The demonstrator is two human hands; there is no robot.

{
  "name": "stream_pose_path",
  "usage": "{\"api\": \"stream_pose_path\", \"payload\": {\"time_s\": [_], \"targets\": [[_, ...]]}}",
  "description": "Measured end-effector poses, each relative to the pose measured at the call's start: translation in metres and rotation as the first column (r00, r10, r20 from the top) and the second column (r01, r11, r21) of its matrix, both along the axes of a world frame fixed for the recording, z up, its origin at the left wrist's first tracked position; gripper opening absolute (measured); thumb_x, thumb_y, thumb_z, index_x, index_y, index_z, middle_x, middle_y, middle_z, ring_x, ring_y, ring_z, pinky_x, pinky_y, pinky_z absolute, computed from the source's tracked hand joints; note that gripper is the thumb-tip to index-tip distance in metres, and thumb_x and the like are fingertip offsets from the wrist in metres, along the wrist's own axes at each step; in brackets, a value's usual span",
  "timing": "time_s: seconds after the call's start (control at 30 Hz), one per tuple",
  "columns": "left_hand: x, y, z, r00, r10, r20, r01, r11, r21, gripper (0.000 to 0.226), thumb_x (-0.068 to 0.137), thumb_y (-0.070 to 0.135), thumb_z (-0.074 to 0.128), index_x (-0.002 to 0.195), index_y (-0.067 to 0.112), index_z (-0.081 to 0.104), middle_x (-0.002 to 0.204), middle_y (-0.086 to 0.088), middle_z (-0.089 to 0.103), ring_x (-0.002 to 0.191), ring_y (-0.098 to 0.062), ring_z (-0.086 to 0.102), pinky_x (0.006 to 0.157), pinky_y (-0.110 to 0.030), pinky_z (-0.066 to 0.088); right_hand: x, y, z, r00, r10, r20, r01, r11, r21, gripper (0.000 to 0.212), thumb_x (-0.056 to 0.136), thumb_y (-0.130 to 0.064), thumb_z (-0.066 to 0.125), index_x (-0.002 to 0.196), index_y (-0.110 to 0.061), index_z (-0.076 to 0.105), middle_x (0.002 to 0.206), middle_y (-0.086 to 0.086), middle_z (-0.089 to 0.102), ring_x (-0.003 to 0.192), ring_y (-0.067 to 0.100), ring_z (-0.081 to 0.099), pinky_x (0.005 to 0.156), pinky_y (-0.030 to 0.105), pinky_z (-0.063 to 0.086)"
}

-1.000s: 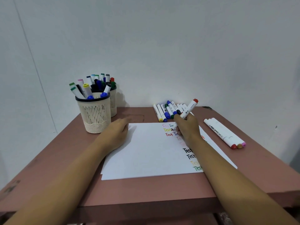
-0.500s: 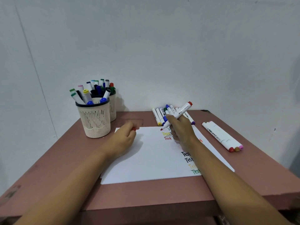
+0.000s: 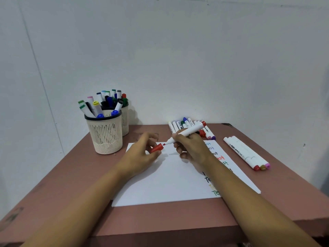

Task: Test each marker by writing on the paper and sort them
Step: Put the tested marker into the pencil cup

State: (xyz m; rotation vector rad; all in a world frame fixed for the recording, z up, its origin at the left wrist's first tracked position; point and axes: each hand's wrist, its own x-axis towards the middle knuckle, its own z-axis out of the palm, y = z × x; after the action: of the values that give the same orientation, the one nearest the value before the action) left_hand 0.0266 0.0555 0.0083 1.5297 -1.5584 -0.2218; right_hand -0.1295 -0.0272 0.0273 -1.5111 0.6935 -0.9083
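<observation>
Our right hand (image 3: pixel 193 147) wraps its fingers (image 3: pixel 180 140) tight round the white marker (image 3: pixel 191 130), over the paper (image 3: pixel 169 184) on the counter (image 3: pixel 85 186). Our left hand (image 3: pixel 140 158) pinches the red cap (image 3: pixel 156 148) beside the tip.

A: Occlusions?
B: The words (image 3: pixel 216 192) on the paper (image 3: pixel 165 182) are half covered by the right forearm (image 3: pixel 231 182). The red cap (image 3: pixel 157 148) is partly buried in the left hand (image 3: pixel 140 157); fingers (image 3: pixel 151 136) blurred.
A: Markers?
B: The red marker (image 3: pixel 191 131) barrel is partly wrapped by the right hand (image 3: pixel 192 148); print unreadable. The rear cup (image 3: pixel 125 120) is mostly masked by the front cup (image 3: pixel 105 134). The left forearm (image 3: pixel 80 211) and the right one are cut by the bottom edge.
</observation>
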Motion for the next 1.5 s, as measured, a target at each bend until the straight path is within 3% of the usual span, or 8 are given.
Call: {"api": "stream_pose_path", "payload": {"time_s": [0.23,0.57,0.7,1.0,1.17,1.27,1.33,1.5], "targets": [[-0.004,-0.002,0.001,0.999,-0.04,0.007,0.041,0.996,-0.084,0.022,0.086,0.012,0.065,0.108,0.013,0.062,0.096,0.001,0.066,0.084,-0.002,0.057,0.069,-0.009,0.04,0.001,0.002,-0.005,0.989,0.144,0.026,-0.144,0.99,0.001,0.018,0.091,-0.022,0.064,0.075,-0.016,0.065,0.063,0.0,0.055,0.055,0.008,0.046,0.053,0.021,0.035],[-0.006,-0.003,0.007,0.979,-0.115,-0.167,0.108,0.993,-0.048,0.05,0.087,0.043,0.058,0.095,-0.005,0.065,0.053,0.01,0.047,0.052,-0.007,0.036,0.052,-0.025,0.03,0.006,0.002,-0.005,0.95,0.192,0.248,-0.237,0.957,0.168,0.016,0.093,-0.012,0.059,0.078,-0.009,0.059,0.06,0.0,0.047,0.049,0.004,0.041,0.046,0.013,0.037],[-0.01,-0.002,0.01,0.87,-0.198,-0.453,0.243,0.969,0.044,0.025,0.096,0.016,0.048,0.081,-0.001,0.058,0.048,0.011,0.037,0.046,-0.007,0.027,0.047,-0.018,0.022,0.005,0.0,-0.006,0.94,0.236,0.246,-0.28,0.947,0.16,0.012,0.094,-0.012,0.057,0.083,-0.008,0.058,0.061,0.001,0.048,0.05,0.004,0.043,0.048,0.013,0.04],[-0.008,0.005,0.017,0.555,-0.21,-0.805,0.445,0.893,0.074,0.025,0.087,0.025,0.05,0.076,0.003,0.054,0.049,0.005,0.032,0.043,-0.005,0.027,0.043,-0.016,0.021,0.006,0.0,-0.002,0.913,0.35,0.211,-0.371,0.926,0.068,0.007,0.088,-0.014,0.059,0.084,-0.009,0.06,0.064,0.003,0.051,0.055,0.006,0.044,0.054,0.014,0.041],[-0.011,0.004,0.014,0.792,-0.204,-0.576,0.311,0.946,0.092,0.025,0.097,0.02,0.045,0.083,0.002,0.056,0.051,0.009,0.034,0.049,-0.008,0.026,0.047,-0.017,0.022,0.005,0.001,0.0,0.954,0.261,0.147,-0.27,0.962,0.048,0.009,0.09,-0.019,0.06,0.086,-0.012,0.064,0.063,0.0,0.048,0.058,0.01,0.043,0.052,0.016,0.038],[-0.011,0.005,0.013,0.985,-0.096,-0.14,0.103,0.994,0.039,0.022,0.096,0.023,0.05,0.097,0.004,0.061,0.059,0.01,0.043,0.053,-0.007,0.034,0.054,-0.025,0.03,0.004,0.001,0.008,0.984,0.078,0.157,-0.109,0.975,0.194,0.039,0.093,-0.045,0.053,0.068,-0.016,0.061,0.054,0.0,0.045,0.049,0.011,0.038,0.047,0.02,0.029],[-0.014,0.006,0.011,0.995,-0.001,0.1,0.001,1.0,0.001,0.019,0.096,0.027,0.05,0.097,0.011,0.061,0.064,0.006,0.047,0.057,-0.008,0.04,0.059,-0.027,0.032,0.003,-0.001,0.011,0.988,-0.076,0.134,0.034,0.956,0.291,0.055,0.09,-0.058,0.05,0.052,-0.019,0.048,0.046,-0.003,0.033,0.041,0.01,0.026,0.043,0.02,0.017],[-0.026,0.004,0.013,0.966,0.245,0.084,-0.239,0.968,-0.073,0.045,0.099,0.038,0.031,0.06,0.021,0.045,0.053,0.004,0.045,0.054,-0.013,0.043,0.056,-0.032,0.026,0.011,0.007,0.008,0.982,-0.144,0.124,0.09,0.928,0.361,0.05,0.092,-0.039,0.047,0.05,-0.022,0.025,0.042,-0.006,0.017,0.036,0.01,0.011,0.042,0.02,0.007]]}}
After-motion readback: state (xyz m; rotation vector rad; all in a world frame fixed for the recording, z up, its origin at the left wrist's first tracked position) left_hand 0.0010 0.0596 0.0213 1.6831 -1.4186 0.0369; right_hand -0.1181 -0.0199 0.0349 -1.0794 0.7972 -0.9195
